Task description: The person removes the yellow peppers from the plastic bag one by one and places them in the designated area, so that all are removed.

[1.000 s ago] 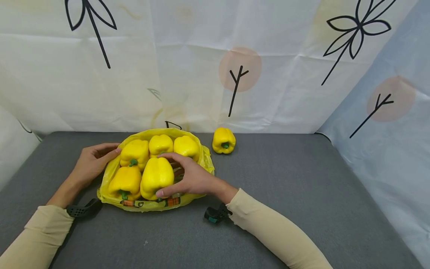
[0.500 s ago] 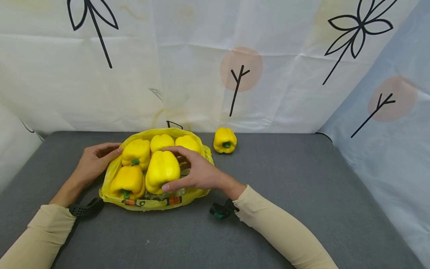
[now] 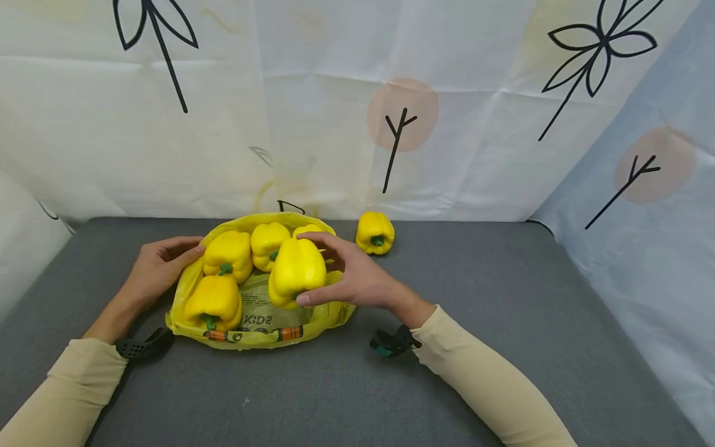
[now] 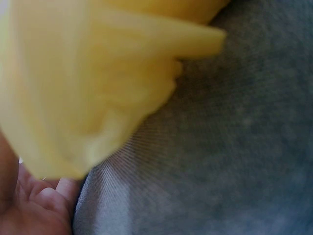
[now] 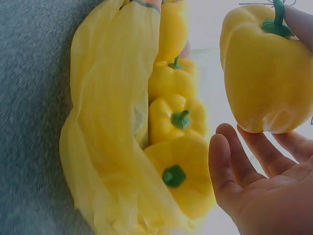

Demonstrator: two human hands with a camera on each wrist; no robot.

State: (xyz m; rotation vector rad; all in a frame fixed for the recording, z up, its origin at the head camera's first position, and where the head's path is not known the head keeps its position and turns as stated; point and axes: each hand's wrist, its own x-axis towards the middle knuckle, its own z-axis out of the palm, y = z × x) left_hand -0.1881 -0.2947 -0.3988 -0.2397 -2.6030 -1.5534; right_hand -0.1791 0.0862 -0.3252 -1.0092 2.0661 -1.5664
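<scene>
Grips a yellow pepper [image 3: 296, 270] in the right hand [image 3: 357, 273], above the right half of the yellow plastic bag [image 3: 257, 339], with the thumb [image 5: 301, 24] beside the green stem [image 5: 278, 23] and the fingers [image 5: 266, 152] at the opposite end. Rests the left hand [image 3: 159, 267] against the bag's back-left rim; cannot tell whether to call that a pinch or a mere touch. Has both hands well apart, on opposite sides of the bag.

Has four more peppers in view inside the bag: a front-left pepper [image 3: 215, 301], a back-left pepper [image 3: 229, 253], a back-middle pepper [image 3: 269, 239] and a back-right pepper [image 3: 306, 230], this last partly hidden behind the right hand and its load. Shows printed lettering [image 3: 257, 320] on the bag's inside, near its front middle.

Has a lone pepper [image 3: 375, 233] on the grey table [image 3: 447, 298], to the right of the bag's back edge, and a leaf-printed cloth [image 3: 475, 155] hanging behind the bag. Wears beige sleeves [image 3: 491, 379] in front of the bag, and dark bands [image 3: 144, 345] at the wrists, near the bag's front corners.
</scene>
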